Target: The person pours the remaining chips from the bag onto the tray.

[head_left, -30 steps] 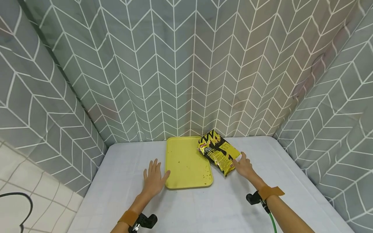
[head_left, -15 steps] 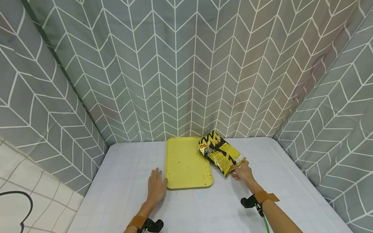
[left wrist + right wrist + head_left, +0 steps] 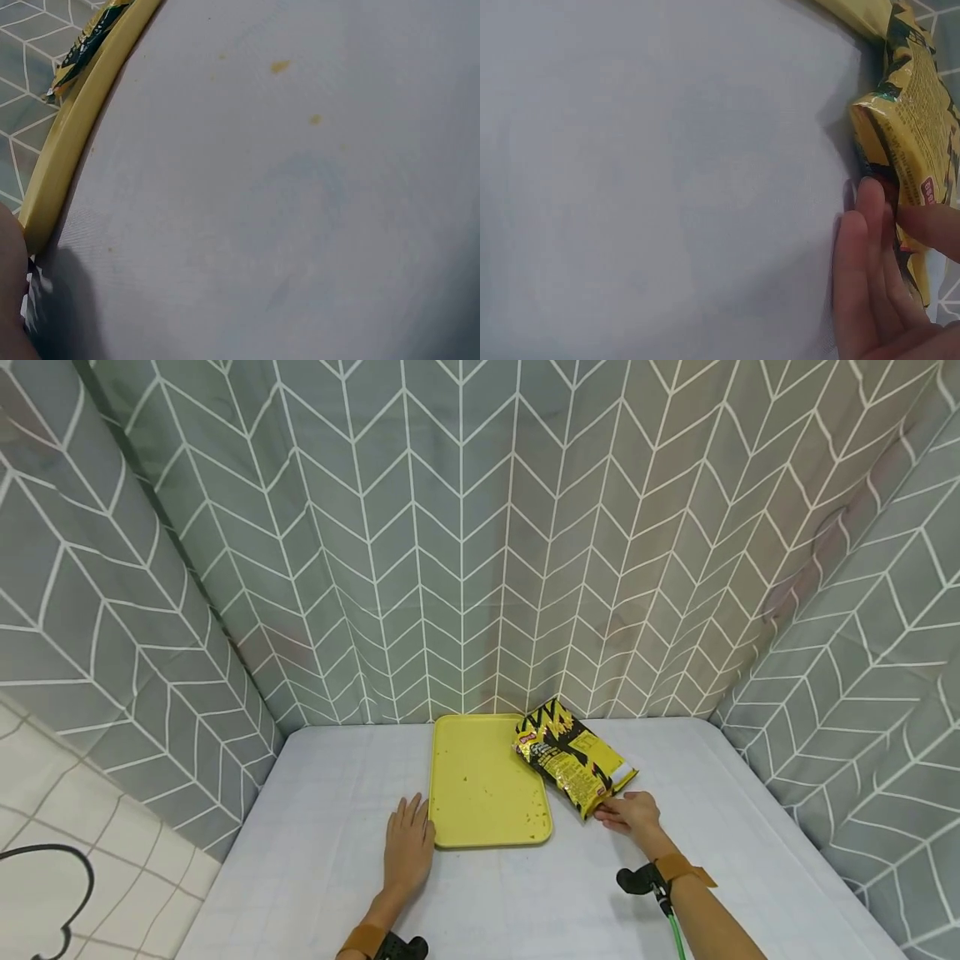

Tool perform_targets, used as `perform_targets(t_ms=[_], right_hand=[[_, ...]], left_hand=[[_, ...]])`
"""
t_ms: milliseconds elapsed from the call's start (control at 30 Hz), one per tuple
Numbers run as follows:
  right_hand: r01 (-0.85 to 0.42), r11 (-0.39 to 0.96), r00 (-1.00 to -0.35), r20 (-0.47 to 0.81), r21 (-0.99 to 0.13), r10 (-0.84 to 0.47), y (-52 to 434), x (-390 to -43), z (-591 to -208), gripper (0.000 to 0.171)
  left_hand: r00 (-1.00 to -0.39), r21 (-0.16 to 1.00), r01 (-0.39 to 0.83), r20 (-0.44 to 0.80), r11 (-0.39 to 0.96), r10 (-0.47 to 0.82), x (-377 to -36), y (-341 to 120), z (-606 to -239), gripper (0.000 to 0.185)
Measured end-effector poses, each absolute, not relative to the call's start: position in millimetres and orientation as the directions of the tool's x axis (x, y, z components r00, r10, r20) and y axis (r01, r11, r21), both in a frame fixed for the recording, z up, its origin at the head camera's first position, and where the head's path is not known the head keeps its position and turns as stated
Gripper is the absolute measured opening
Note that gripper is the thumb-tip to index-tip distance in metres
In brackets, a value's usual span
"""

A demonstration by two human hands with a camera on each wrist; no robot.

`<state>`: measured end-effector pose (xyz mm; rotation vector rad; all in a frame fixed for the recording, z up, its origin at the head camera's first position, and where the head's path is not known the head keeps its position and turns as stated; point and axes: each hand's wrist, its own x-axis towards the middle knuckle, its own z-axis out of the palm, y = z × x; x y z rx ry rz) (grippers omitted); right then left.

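A yellow and black snack bag point(image 3: 570, 752) leans over the right side of the yellow tray point(image 3: 487, 802), its near end past the tray's edge. My right hand point(image 3: 632, 815) pinches the bag's near lower end. In the right wrist view, the thumb lies on top of the bag point(image 3: 922, 142) and the other fingers point(image 3: 853, 262) reach underneath its edge. My left hand point(image 3: 409, 850) lies with fingers straight along the tray's left edge. Only a sliver of that hand point(image 3: 11, 277) shows in the left wrist view, right at the corner of the tray point(image 3: 64, 157).
Small crumbs lie on the tray. A few yellow crumbs point(image 3: 280, 67) are scattered on the white-covered table point(image 3: 337, 793). Grey patterned curtains point(image 3: 480, 543) hang behind and at both sides. A green cable point(image 3: 677, 935) trails from the right wrist camera.
My left hand has moved in along the tray's left side, its fingers closer together. My right hand has slid down the bag's end and now pinches its lower corner. The bag stays about where it was.
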<state>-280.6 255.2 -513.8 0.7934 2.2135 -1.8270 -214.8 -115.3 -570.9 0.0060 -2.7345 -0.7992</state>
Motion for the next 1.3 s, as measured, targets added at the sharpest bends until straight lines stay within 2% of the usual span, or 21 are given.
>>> perform_targets(t_ms=[167,500,633,700,867,1000,1133,1300], right_hand=[[0.501,0.078,-0.837,-0.460,-0.862,0.295,253,-283,-513,0.064],[0.541,0.035,-0.827,-0.524,-0.840,0.205,258,-285,-501,0.025],[0.552,0.015,-0.819,-0.539,-0.834,0.199,258,-285,-500,0.021],[0.549,0.001,-0.819,-0.539,-0.836,0.196,256,-284,-500,0.026],[0.532,-0.029,-0.830,-0.528,-0.846,0.183,251,-281,-498,0.052],[0.524,0.010,-0.838,-0.514,-0.852,0.185,248,-281,-499,0.064],[0.503,0.034,-0.855,-0.492,-0.863,0.162,246,-283,-501,0.071],[0.464,-0.049,-0.878,-0.466,-0.885,0.105,243,-284,-508,0.072]], left_hand=[[-0.950,0.496,0.077,0.301,0.865,-0.088,-214,-117,-572,0.044],[-0.948,0.515,0.074,0.302,0.854,-0.101,-216,-118,-574,0.044],[-0.957,0.539,0.066,0.274,0.840,-0.101,-214,-118,-570,0.044],[-0.960,0.551,0.060,0.261,0.832,-0.104,-213,-118,-569,0.044],[-0.965,0.569,0.042,0.237,0.821,-0.114,-212,-118,-566,0.044],[-0.964,0.571,0.043,0.239,0.820,-0.116,-211,-117,-567,0.044],[-0.962,0.570,0.045,0.247,0.820,-0.119,-210,-116,-567,0.044],[-0.957,0.561,0.055,0.266,0.826,-0.116,-210,-117,-569,0.044]])
